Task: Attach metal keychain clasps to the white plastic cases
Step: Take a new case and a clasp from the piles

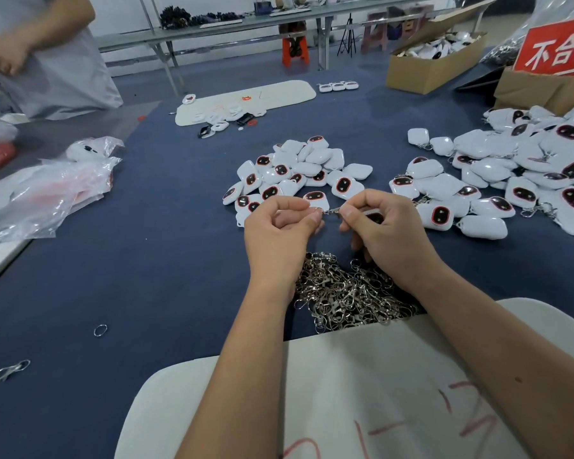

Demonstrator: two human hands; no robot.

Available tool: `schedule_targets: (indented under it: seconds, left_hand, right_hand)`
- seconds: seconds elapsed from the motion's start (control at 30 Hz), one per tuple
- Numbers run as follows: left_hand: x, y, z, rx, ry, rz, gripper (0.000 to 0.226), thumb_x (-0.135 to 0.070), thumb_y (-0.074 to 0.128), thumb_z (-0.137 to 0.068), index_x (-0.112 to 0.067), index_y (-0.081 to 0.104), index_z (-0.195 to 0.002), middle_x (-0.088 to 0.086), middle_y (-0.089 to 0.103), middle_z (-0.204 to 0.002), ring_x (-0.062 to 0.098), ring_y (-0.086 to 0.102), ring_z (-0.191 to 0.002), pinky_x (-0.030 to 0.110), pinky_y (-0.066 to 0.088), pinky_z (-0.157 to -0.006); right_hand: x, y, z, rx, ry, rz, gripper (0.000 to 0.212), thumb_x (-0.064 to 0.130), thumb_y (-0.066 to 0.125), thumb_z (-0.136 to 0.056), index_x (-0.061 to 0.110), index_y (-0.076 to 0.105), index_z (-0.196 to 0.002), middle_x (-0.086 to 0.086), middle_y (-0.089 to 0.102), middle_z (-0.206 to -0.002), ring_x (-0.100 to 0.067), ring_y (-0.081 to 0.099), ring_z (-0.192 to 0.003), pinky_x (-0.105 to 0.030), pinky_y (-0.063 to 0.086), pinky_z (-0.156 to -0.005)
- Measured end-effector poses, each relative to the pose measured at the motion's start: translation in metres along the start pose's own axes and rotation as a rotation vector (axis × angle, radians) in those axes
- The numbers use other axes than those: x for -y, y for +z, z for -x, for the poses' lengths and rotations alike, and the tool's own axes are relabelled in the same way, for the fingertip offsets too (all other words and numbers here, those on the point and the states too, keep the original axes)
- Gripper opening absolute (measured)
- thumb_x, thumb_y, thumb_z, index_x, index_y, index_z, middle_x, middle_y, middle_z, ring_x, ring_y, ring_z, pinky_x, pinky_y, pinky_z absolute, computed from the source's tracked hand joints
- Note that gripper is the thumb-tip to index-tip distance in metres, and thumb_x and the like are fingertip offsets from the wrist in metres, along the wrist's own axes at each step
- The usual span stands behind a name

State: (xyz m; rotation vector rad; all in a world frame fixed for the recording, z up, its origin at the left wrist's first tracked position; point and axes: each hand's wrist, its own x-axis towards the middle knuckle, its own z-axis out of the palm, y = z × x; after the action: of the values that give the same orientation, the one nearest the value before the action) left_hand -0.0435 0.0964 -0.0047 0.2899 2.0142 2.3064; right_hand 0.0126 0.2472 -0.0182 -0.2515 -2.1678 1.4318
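Note:
My left hand (280, 226) and my right hand (386, 226) meet above the blue table, pinching a small metal keychain clasp (328, 212) between their fingertips. A white plastic case (375, 216) is tucked in my right hand, mostly hidden by the fingers. Just beyond my hands lies a pile of white cases (299, 175) with dark, red-rimmed windows. A larger pile of cases with clasps on them (517, 173) spreads to the right. A heap of loose metal clasps (345, 293) lies under my wrists.
A white foam board (312, 392) lies under my forearms; another white board (246, 97) sits farther back. Plastic bags (47, 190) lie at the left, where another person (47, 54) stands. Cardboard boxes (424, 67) stand at the back right. A loose ring (100, 330) and a stray clasp (12, 370) lie at the front left.

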Motion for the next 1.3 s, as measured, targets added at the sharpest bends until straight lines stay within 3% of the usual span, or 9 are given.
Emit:
schedule_targets:
  seconds: [0.1,0.2,0.3,0.57,0.67,0.77,0.9,1.2,1.3]
  left_hand:
    - [0.003,-0.002,-0.002,-0.037,0.035,-0.062,0.019,0.005,0.081,-0.081,-0.009,0.07,-0.088,-0.002,0.071,-0.063,0.018,0.077,-0.078,0.034,0.062,-0.083]
    - [0.005,-0.003,-0.002,-0.02,0.083,-0.184,0.019,-0.001,0.083,-0.08,-0.014,0.07,-0.086,0.0,0.077,-0.073,0.01,0.075,-0.073,0.019,0.057,-0.071]
    - [0.005,-0.001,-0.001,0.03,0.095,-0.237,0.02,-0.004,0.085,-0.079,-0.016,0.07,-0.085,0.0,0.077,-0.075,0.008,0.073,-0.07,0.014,0.053,-0.066]
    - [0.003,-0.003,0.001,0.055,0.052,-0.16,0.022,-0.004,0.085,-0.079,-0.016,0.068,-0.084,-0.007,0.069,-0.062,0.005,0.067,-0.064,0.018,0.054,-0.066]
    - [0.002,-0.002,0.001,0.078,0.052,-0.145,0.014,-0.008,0.084,-0.083,-0.013,0.071,-0.085,-0.002,0.072,-0.069,0.009,0.068,-0.068,0.024,0.057,-0.071]
    - [0.002,-0.001,0.001,0.151,0.065,-0.165,0.008,-0.009,0.08,-0.087,-0.014,0.076,-0.084,0.0,0.074,-0.077,0.011,0.066,-0.073,0.032,0.058,-0.077]
    - [0.001,0.001,0.002,0.191,0.092,-0.185,0.006,-0.01,0.078,-0.089,-0.015,0.076,-0.085,0.0,0.074,-0.082,0.01,0.063,-0.074,0.031,0.056,-0.077]
    - [0.003,0.001,0.0,0.184,0.054,-0.205,0.01,-0.009,0.067,-0.098,-0.004,0.074,-0.092,-0.001,0.068,-0.071,0.007,0.061,-0.066,0.025,0.054,-0.07]
    - [0.002,0.0,0.0,0.214,0.019,-0.16,0.013,-0.008,0.064,-0.1,-0.002,0.073,-0.094,0.0,0.068,-0.071,0.008,0.06,-0.067,0.021,0.054,-0.068]
  right_hand:
    - [0.003,0.001,0.002,-0.038,-0.046,0.052,0.005,0.017,0.071,-0.096,0.021,0.074,-0.096,0.006,0.072,-0.08,-0.012,0.064,-0.06,-0.026,0.05,-0.062]
    - [0.009,0.002,0.003,-0.053,-0.172,0.15,0.019,0.01,0.074,-0.093,0.018,0.077,-0.11,0.005,0.071,-0.098,-0.007,0.066,-0.087,-0.032,0.053,-0.085]
    - [0.012,0.004,0.006,-0.005,-0.273,0.19,0.017,0.004,0.075,-0.091,0.014,0.08,-0.104,0.003,0.073,-0.099,-0.009,0.066,-0.097,-0.026,0.051,-0.089]
    - [0.01,0.004,0.005,0.007,-0.226,0.171,0.004,0.009,0.078,-0.09,0.013,0.078,-0.089,0.008,0.073,-0.084,-0.008,0.066,-0.082,-0.025,0.051,-0.078]
    - [0.008,0.002,0.004,0.056,-0.125,0.102,0.007,0.011,0.074,-0.094,0.015,0.075,-0.088,0.018,0.067,-0.066,-0.003,0.058,-0.06,-0.019,0.045,-0.065]
    - [0.007,-0.003,0.002,0.059,-0.031,-0.057,0.011,0.011,0.069,-0.098,0.012,0.074,-0.089,0.006,0.061,-0.055,-0.005,0.048,-0.046,-0.019,0.04,-0.05]
    - [0.009,-0.005,0.001,0.106,0.017,-0.151,0.013,0.013,0.067,-0.1,0.016,0.074,-0.089,-0.011,0.061,-0.059,-0.016,0.047,-0.045,-0.025,0.042,-0.044]
    - [0.002,0.0,0.001,0.112,-0.092,-0.003,0.011,0.013,0.071,-0.096,0.024,0.074,-0.094,0.009,0.07,-0.077,-0.005,0.061,-0.062,-0.023,0.044,-0.06]
    - [0.002,-0.001,0.001,0.122,-0.088,-0.04,0.012,0.014,0.071,-0.097,0.023,0.074,-0.09,0.003,0.068,-0.071,-0.011,0.06,-0.055,-0.019,0.045,-0.053]
